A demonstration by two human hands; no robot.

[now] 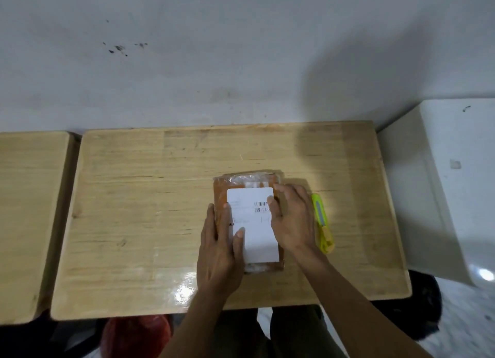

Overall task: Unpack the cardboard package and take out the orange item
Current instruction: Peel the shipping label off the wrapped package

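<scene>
Scene: a head-worn camera looks down on a pale wooden table [134, 210] pushed against a white wall [214, 50].
Package: a flat brown cardboard package [249, 220] wrapped in clear tape lies on the table, right of centre, with its long sides running toward the near and far edges.
Label: a white shipping label [254, 234] with two barcodes covers most of the package's top face.
Left hand: the left hand [218, 246] lies flat along the package's left side, fingers [211, 218] stretched toward the far edge and thumb resting on the label; it presses rather than grips.
Right hand: the right hand [293, 218] rests palm down on the package's right edge, fingers slightly spread and pointing toward the far edge, thumb lying across the barcodes; nothing is closed in it.
Orange item: cannot be seen; the package is sealed and whole.
Cutter: a yellow-green box cutter [322, 224] lies on the table just beside the right hand, on the side toward the right edge, lengthwise like the package.
Neighbours: a second wooden table [26, 210] stands beyond the left edge, and a white surface [455, 183] beyond the right edge.
Below: something red [136, 333] shows under the near edge, beside the person's dark trousers [294, 331].
</scene>
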